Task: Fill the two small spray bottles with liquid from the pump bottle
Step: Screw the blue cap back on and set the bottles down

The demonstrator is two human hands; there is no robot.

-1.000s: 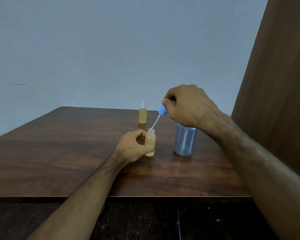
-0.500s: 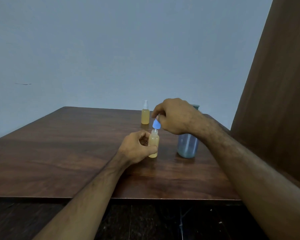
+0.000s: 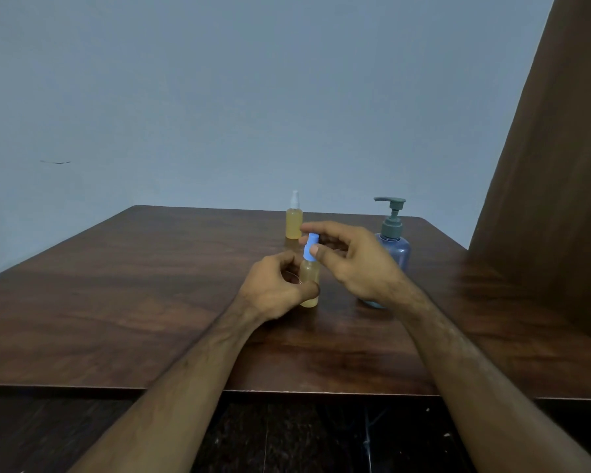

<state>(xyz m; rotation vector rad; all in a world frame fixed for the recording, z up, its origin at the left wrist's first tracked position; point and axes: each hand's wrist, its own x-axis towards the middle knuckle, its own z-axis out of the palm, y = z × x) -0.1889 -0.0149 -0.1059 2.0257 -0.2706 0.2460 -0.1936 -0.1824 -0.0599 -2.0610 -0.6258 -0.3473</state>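
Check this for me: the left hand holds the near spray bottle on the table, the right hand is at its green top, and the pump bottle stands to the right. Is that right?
Not quite. In the head view the top under the right hand is blue, not green. The rest holds: the left hand holds the near spray bottle on the table, and the pump bottle stands to the right.

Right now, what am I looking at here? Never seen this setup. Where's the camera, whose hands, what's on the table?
There is no robot: a person works with bare hands, and the single camera sits on their head, looking forward and down. On the wooden table stand a capped spray bottle of yellow liquid at the back and a blue pump bottle to the right. The left hand grips a second small bottle upright on the table. The right hand pinches its blue spray cap, which sits on the bottle's neck.
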